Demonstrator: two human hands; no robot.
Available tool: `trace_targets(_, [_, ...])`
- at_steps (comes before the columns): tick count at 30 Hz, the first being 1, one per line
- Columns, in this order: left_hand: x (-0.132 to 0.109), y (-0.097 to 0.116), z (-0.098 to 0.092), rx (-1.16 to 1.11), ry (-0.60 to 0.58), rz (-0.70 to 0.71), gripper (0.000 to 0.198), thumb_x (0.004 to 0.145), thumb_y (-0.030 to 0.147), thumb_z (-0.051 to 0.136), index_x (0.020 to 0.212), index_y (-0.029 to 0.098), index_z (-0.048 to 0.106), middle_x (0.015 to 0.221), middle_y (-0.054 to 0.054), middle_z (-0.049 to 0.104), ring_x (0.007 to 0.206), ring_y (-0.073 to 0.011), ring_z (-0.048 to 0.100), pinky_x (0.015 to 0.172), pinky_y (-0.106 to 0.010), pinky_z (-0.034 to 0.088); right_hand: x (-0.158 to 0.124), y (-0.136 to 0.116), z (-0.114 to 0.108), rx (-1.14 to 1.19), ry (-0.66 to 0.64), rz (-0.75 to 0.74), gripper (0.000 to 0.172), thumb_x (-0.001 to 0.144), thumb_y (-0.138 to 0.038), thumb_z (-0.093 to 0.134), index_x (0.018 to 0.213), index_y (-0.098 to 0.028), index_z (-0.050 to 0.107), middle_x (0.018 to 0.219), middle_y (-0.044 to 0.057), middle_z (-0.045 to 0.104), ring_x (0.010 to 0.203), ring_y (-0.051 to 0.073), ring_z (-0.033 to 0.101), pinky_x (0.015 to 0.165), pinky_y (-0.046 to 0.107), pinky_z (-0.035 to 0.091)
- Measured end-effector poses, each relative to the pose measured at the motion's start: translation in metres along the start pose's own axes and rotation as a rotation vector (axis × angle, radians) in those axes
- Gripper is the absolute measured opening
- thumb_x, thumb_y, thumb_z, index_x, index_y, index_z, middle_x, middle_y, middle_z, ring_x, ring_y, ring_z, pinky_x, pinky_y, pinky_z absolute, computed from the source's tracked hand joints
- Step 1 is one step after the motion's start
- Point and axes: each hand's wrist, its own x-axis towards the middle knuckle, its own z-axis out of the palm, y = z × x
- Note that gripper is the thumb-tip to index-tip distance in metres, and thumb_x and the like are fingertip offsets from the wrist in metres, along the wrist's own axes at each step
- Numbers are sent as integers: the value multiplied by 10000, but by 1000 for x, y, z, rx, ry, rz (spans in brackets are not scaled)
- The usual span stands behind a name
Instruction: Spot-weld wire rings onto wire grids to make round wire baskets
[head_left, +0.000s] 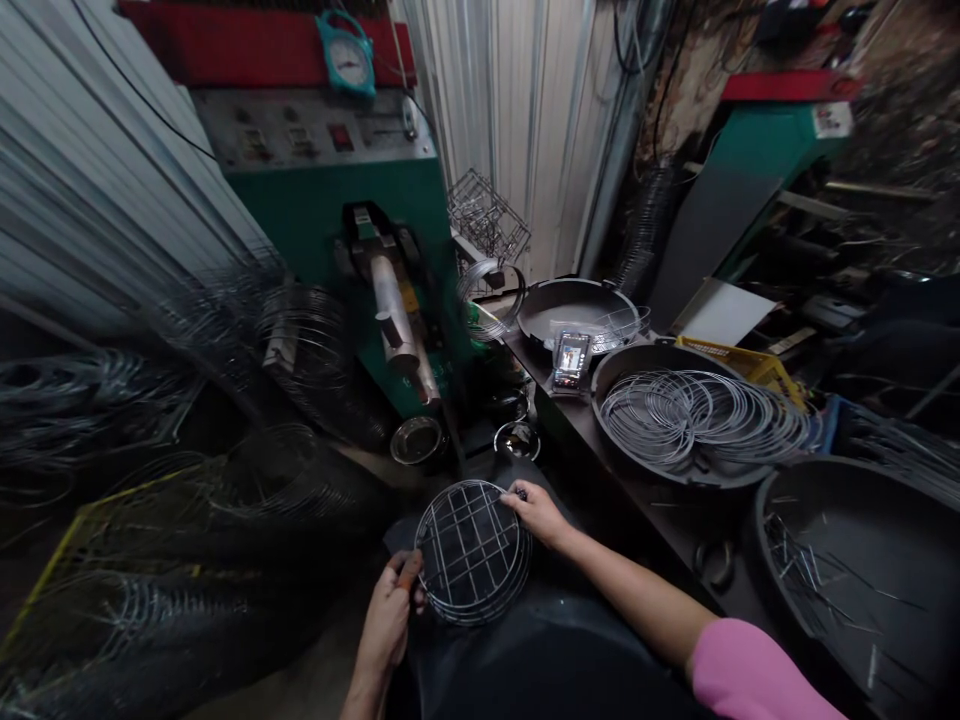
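Round wire grids [472, 545] with crossed bars are stacked over my lap, tilted slightly toward me. Several rims show below the top one. My left hand [394, 605] is closed on the rim at the lower left, with something orange-brown around a finger or the thumb. At the upper right, my right hand [536, 510] pinches the rim between thumb and fingers. Whether each hand grips one grid or several is hidden. Dark cloth [555, 650] lies beneath the stack.
Ahead stands a green machine [300, 220] with a protruding metal arm [394, 310]. On the right bench are a pan of wire rings [697, 415], a pan of short wires [900, 560] and a lit phone [571, 360]. Wire stacks [300, 340] and a yellow-edged crate [56, 560] occupy the left.
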Motion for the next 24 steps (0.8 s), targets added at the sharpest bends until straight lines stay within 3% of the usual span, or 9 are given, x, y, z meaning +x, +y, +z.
trace_targets(6, [-4, 5, 1, -2, -55, 6, 416, 579, 546, 700, 661, 193, 495, 460, 84, 377, 441, -72, 341, 424, -197, 308, 1, 1, 3, 8, 20, 4, 160, 708, -303, 561, 621, -186, 496, 578, -53, 438, 597, 107, 403, 582, 221, 320])
trace_targets(14, [-6, 8, 3, -4, -27, 26, 419, 556, 542, 708, 667, 192, 508, 548, 79, 396, 441, -61, 348, 418, -207, 323, 2, -2, 2, -25, 34, 7, 161, 693, -276, 584, 589, -184, 501, 576, -48, 469, 608, 113, 435, 593, 226, 318])
trace_targets(18, [-6, 6, 3, -59, -25, -6, 424, 539, 514, 738, 674, 185, 508, 552, 82, 406, 448, -52, 346, 416, -198, 323, 4, -3, -3, -23, -24, 52, 170, 675, -301, 618, 596, -177, 533, 560, -49, 476, 585, 106, 433, 567, 223, 313])
trace_targets(22, [2, 4, -9, -57, -53, -71, 405, 554, 484, 738, 701, 173, 525, 512, 86, 384, 435, -49, 337, 408, -191, 306, 16, -4, -15, 149, 58, 130, 194, 682, -364, 603, 682, -178, 548, 567, -53, 474, 545, 95, 420, 530, 216, 314])
trace_targets(24, [12, 7, -20, -13, -5, -87, 458, 502, 453, 762, 800, 170, 558, 501, 87, 406, 424, -56, 350, 397, -189, 293, 28, -3, -21, 310, 126, 147, 177, 718, -354, 533, 778, -188, 544, 595, -58, 469, 521, 87, 411, 515, 215, 317])
